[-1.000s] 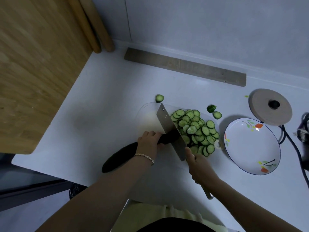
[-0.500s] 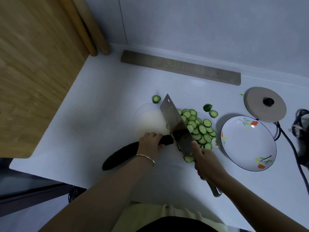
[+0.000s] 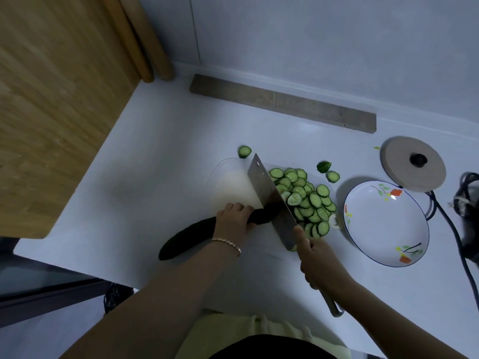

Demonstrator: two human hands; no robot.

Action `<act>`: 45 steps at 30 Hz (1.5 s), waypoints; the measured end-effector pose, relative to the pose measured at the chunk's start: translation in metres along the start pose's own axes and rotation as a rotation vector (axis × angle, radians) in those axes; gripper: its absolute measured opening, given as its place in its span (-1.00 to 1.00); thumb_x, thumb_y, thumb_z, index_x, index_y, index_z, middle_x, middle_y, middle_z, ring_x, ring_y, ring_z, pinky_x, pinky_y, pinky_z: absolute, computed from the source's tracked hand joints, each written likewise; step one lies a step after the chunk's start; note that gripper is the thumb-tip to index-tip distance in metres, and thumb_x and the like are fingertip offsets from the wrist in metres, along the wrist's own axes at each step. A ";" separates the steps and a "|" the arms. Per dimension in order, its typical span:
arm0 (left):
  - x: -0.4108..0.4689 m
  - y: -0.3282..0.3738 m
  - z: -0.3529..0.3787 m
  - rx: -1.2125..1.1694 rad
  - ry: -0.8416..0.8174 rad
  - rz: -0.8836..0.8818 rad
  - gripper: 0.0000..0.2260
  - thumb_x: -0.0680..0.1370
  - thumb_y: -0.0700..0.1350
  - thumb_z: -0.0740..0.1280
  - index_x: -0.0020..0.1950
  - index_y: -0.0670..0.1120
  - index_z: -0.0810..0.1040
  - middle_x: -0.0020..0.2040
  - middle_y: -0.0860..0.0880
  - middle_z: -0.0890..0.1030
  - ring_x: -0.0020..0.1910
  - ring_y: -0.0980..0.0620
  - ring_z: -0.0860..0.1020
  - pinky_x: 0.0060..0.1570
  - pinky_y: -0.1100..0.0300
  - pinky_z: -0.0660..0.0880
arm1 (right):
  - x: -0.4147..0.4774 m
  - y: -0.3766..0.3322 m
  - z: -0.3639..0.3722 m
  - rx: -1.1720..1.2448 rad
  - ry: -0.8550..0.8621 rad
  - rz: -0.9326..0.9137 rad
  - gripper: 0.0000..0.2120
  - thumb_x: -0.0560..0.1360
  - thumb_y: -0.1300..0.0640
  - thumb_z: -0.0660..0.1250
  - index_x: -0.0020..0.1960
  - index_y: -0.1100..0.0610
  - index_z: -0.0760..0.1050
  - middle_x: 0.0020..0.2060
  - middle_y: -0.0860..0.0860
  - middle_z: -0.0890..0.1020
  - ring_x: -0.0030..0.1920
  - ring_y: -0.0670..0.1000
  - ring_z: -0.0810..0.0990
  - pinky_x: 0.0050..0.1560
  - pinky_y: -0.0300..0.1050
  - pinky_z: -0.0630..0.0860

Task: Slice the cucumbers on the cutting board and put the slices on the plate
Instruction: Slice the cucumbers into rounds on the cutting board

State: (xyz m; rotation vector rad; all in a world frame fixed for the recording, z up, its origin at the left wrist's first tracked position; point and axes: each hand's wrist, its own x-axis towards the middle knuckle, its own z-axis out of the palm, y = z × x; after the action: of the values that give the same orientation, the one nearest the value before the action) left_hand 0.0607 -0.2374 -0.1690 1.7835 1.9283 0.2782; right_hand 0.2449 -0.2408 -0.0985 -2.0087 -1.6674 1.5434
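A dark cucumber lies across the near edge of a pale cutting board. My left hand grips its middle, fingers curled over it. My right hand holds the handle of a broad cleaver, whose edge is down on the cucumber's right end. A heap of green cucumber slices covers the board right of the blade. The white flowered plate stands to the right of the board and holds nothing.
Stray cucumber pieces lie off the board: one slice behind it, an end piece and a slice near the plate. A round wooden lid, black cables, a grey wooden strip and a wooden cabinet surround the counter.
The cleaver rose and tilted half a second ago and has come back down onto the cucumber's end. My left hand has stayed on the cucumber.
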 end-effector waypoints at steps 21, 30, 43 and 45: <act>-0.011 -0.003 -0.004 0.022 0.094 -0.002 -0.80 0.30 -0.27 0.36 -0.11 -0.11 0.63 -0.20 -0.10 0.60 -0.29 -0.16 0.57 -0.38 0.07 0.44 | 0.004 -0.005 -0.011 0.183 -0.024 0.102 -0.56 0.58 -0.17 0.07 -0.32 0.12 0.15 -0.51 0.05 0.22 -0.55 -0.03 0.16 -0.54 -0.29 0.13; -0.008 0.002 -0.006 0.028 0.034 -0.060 -0.67 0.55 -0.14 0.15 0.30 -0.09 0.46 0.20 -0.10 0.48 0.19 -0.11 0.40 0.05 0.13 0.28 | -0.001 -0.008 -0.011 0.011 -0.009 0.030 -0.52 0.56 -0.21 0.08 -0.35 0.13 0.19 -0.48 0.10 0.28 -0.50 0.03 0.25 -0.40 -0.15 0.24; -0.006 -0.001 -0.003 0.028 0.042 -0.068 -0.69 0.54 -0.14 0.24 0.29 -0.06 0.46 0.18 -0.07 0.49 0.16 -0.11 0.42 0.02 0.12 0.29 | -0.004 -0.006 -0.011 -0.129 0.024 -0.039 -0.50 0.57 -0.20 0.05 -0.39 0.12 0.17 -0.46 0.10 0.31 -0.45 0.06 0.29 -0.31 -0.10 0.27; -0.007 0.000 -0.002 0.009 0.039 -0.072 -0.70 0.54 -0.10 0.27 0.27 -0.08 0.49 0.16 -0.09 0.51 0.14 -0.13 0.43 0.00 0.11 0.30 | -0.004 -0.006 -0.008 -0.173 0.041 -0.061 -0.49 0.58 -0.18 0.04 -0.41 0.13 0.16 -0.47 0.11 0.32 -0.44 0.06 0.31 -0.33 -0.10 0.26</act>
State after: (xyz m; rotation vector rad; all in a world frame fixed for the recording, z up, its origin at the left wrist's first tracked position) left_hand 0.0593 -0.2436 -0.1656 1.7223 2.0189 0.2821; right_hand 0.2471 -0.2379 -0.0885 -2.0334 -1.8861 1.3721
